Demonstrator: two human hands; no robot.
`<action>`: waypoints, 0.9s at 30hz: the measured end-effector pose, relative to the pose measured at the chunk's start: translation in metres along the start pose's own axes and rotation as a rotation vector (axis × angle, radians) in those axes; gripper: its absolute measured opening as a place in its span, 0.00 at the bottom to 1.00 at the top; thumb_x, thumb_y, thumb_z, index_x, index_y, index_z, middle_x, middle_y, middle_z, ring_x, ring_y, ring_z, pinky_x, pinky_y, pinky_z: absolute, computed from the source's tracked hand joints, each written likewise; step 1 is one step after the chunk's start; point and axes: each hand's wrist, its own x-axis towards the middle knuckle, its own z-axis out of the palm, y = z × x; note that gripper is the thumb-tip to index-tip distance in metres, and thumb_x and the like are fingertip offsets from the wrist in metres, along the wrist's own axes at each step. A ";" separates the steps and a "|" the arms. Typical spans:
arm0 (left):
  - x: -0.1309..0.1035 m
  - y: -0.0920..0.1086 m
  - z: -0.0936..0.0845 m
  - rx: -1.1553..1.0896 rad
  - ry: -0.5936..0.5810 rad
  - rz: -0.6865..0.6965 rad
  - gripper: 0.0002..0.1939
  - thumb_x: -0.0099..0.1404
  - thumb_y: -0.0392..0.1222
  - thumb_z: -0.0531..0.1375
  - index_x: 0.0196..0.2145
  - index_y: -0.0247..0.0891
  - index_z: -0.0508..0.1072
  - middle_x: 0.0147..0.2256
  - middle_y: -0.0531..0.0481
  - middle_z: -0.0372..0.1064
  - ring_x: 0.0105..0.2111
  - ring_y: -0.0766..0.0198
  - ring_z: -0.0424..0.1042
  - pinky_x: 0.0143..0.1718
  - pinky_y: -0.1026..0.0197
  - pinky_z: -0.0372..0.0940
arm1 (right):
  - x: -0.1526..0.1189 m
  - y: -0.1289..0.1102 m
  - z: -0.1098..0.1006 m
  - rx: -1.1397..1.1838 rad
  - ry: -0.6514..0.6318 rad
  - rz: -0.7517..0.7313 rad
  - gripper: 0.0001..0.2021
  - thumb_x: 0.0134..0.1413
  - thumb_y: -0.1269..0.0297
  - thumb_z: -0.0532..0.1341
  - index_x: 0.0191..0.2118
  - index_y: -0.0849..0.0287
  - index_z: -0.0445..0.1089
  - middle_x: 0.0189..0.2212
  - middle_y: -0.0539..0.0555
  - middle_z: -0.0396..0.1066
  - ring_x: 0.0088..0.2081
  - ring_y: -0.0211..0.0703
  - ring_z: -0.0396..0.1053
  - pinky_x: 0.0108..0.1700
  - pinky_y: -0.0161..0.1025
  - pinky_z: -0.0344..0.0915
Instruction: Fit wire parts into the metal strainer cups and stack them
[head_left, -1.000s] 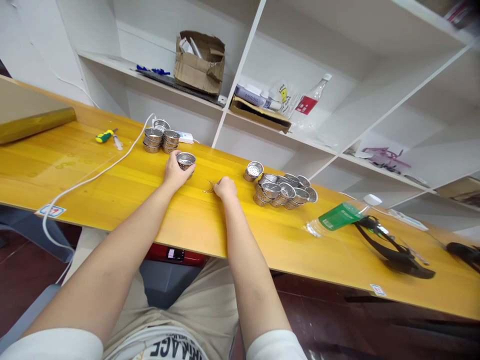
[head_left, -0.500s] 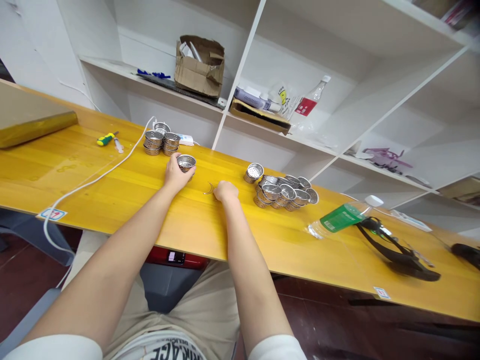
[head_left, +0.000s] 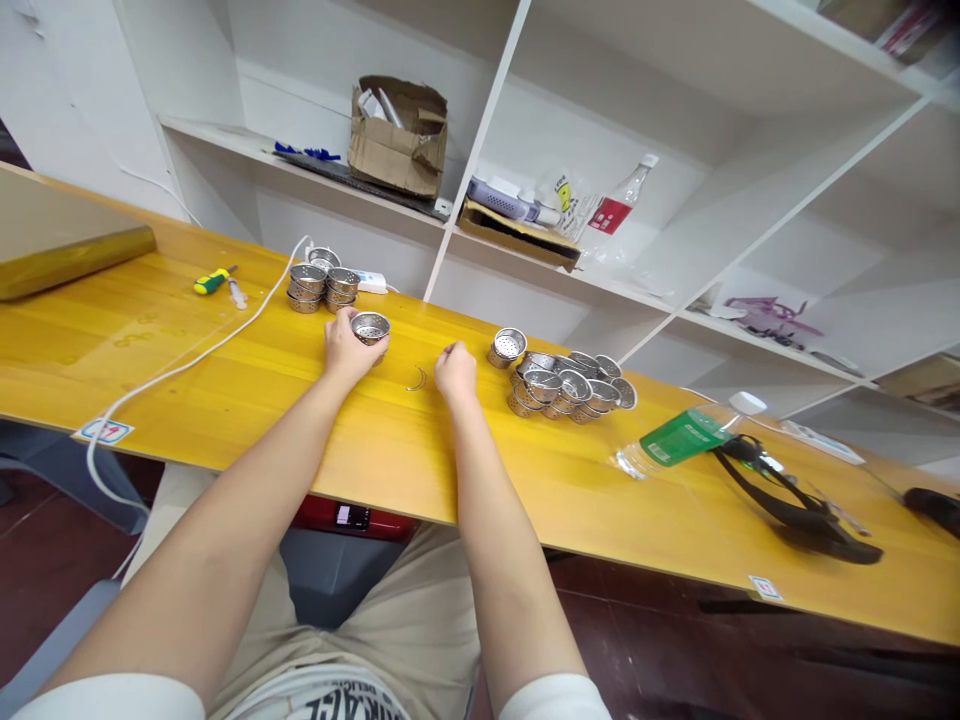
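My left hand [head_left: 349, 347] is wrapped around the side of a perforated metal strainer cup [head_left: 370, 326], its open mouth facing up. My right hand [head_left: 456, 372] is closed just above the table, right of that cup; whatever its fingers hold, if anything, is hidden. Between the hands, thin curved wire pieces [head_left: 418, 378] lie on the wood. Behind my left hand stand several stacked strainer cups [head_left: 307, 283]. To the right of my right hand is a single cup stack [head_left: 508, 346], beside a larger cluster of strainer cups [head_left: 574, 386].
A yellow table [head_left: 405, 450] runs along white shelves [head_left: 637, 270]. On the left are a green-yellow screwdriver [head_left: 212, 281], a small syringe-like tube [head_left: 237, 294] and a white cable [head_left: 187, 362]. A green-labelled bottle [head_left: 686, 435] lies on the right, near a black strap [head_left: 787, 510].
My right hand has risen and moved slightly away from the wire pieces, toward the back of the table. My left hand still holds the strainer cup, shifted very little.
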 end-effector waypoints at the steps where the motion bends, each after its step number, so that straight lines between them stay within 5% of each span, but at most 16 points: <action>1: 0.000 0.000 0.000 0.001 0.000 -0.003 0.34 0.51 0.46 0.75 0.52 0.43 0.65 0.51 0.42 0.70 0.56 0.43 0.69 0.59 0.44 0.65 | 0.001 0.000 0.000 0.050 0.033 -0.013 0.11 0.69 0.70 0.53 0.50 0.60 0.71 0.50 0.62 0.78 0.52 0.48 0.75 0.54 0.38 0.66; 5: 0.001 0.002 -0.002 0.018 -0.015 -0.029 0.34 0.52 0.47 0.74 0.52 0.43 0.65 0.50 0.40 0.70 0.56 0.42 0.69 0.59 0.43 0.64 | 0.004 0.001 0.006 0.301 0.062 -0.013 0.08 0.68 0.70 0.54 0.47 0.58 0.70 0.46 0.57 0.78 0.45 0.42 0.77 0.51 0.35 0.67; 10: 0.001 0.006 -0.004 0.041 0.023 -0.017 0.36 0.52 0.47 0.74 0.55 0.43 0.65 0.54 0.39 0.70 0.58 0.40 0.68 0.64 0.39 0.58 | 0.005 -0.003 0.013 0.729 0.023 0.115 0.07 0.65 0.70 0.56 0.47 0.56 0.65 0.34 0.48 0.74 0.28 0.35 0.72 0.33 0.32 0.68; 14: -0.001 0.011 -0.006 -0.019 0.020 0.103 0.39 0.52 0.43 0.73 0.59 0.42 0.63 0.58 0.39 0.68 0.60 0.42 0.67 0.65 0.43 0.59 | 0.003 -0.013 0.007 1.097 -0.042 0.211 0.02 0.66 0.69 0.57 0.39 0.57 0.65 0.24 0.44 0.67 0.22 0.31 0.61 0.24 0.28 0.59; 17: -0.004 0.017 -0.005 -0.047 -0.048 0.235 0.40 0.52 0.39 0.72 0.61 0.40 0.64 0.58 0.39 0.69 0.61 0.45 0.67 0.66 0.47 0.60 | 0.001 -0.019 0.002 1.307 -0.087 0.120 0.12 0.71 0.62 0.53 0.35 0.58 0.66 0.19 0.42 0.58 0.19 0.29 0.52 0.22 0.27 0.51; 22: -0.011 0.025 -0.005 -0.024 -0.159 0.338 0.41 0.51 0.37 0.71 0.62 0.40 0.65 0.59 0.40 0.70 0.61 0.43 0.66 0.66 0.44 0.60 | -0.005 -0.027 -0.001 1.391 -0.149 0.027 0.18 0.71 0.48 0.56 0.34 0.56 0.65 0.18 0.39 0.47 0.18 0.30 0.42 0.20 0.28 0.46; 27: -0.018 0.029 -0.004 0.030 -0.211 0.365 0.41 0.51 0.40 0.72 0.62 0.40 0.66 0.56 0.40 0.73 0.58 0.42 0.67 0.64 0.43 0.61 | -0.012 -0.033 -0.006 1.347 -0.229 0.138 0.21 0.66 0.41 0.60 0.35 0.53 0.57 0.18 0.37 0.42 0.18 0.30 0.40 0.19 0.27 0.43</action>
